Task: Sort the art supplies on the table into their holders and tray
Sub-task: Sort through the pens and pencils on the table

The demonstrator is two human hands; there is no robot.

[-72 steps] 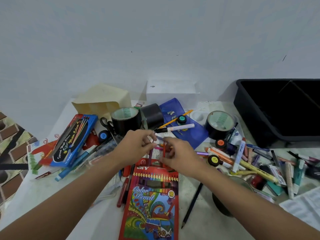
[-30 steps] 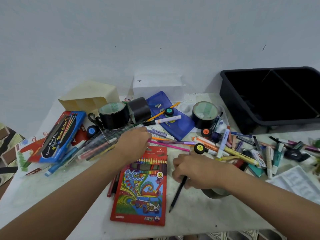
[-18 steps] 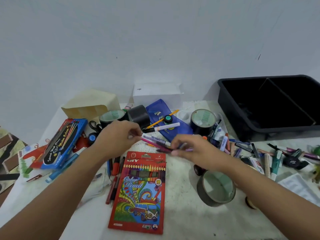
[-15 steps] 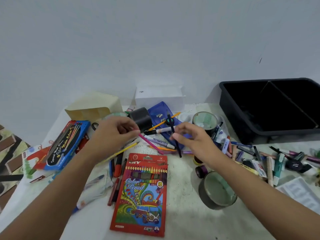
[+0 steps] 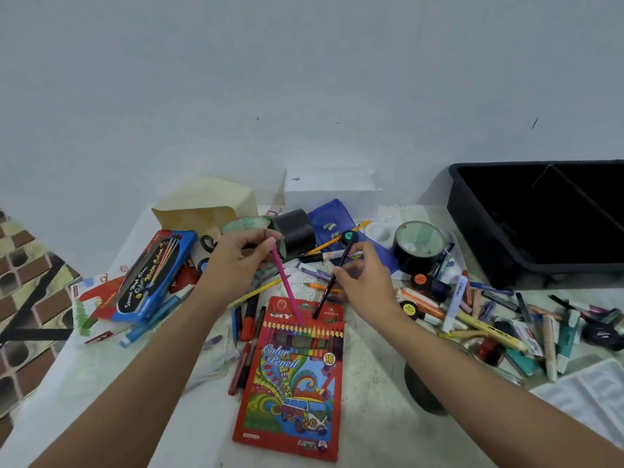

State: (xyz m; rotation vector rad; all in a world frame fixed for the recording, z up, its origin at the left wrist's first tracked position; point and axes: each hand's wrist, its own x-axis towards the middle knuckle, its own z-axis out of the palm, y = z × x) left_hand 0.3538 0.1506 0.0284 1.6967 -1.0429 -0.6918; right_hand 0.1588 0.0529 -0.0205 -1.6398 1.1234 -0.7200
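Tips now lowered to twelve o'clock on the pencil box (image 5: 293, 383), the left hand (image 5: 233, 261) pinches the pink pencil (image 5: 287, 287), the right hand (image 5: 364, 282) the black pencil (image 5: 322, 300).

A pink pencil (image 5: 286, 288) slants down from the left grip (image 5: 236, 261) at frame centre, its tip on the top edge of the flat red pencil box (image 5: 293, 376). A black pencil (image 5: 323, 297), pinched in the right grip (image 5: 363, 280), slants oppositely, its tip meeting the same edge.
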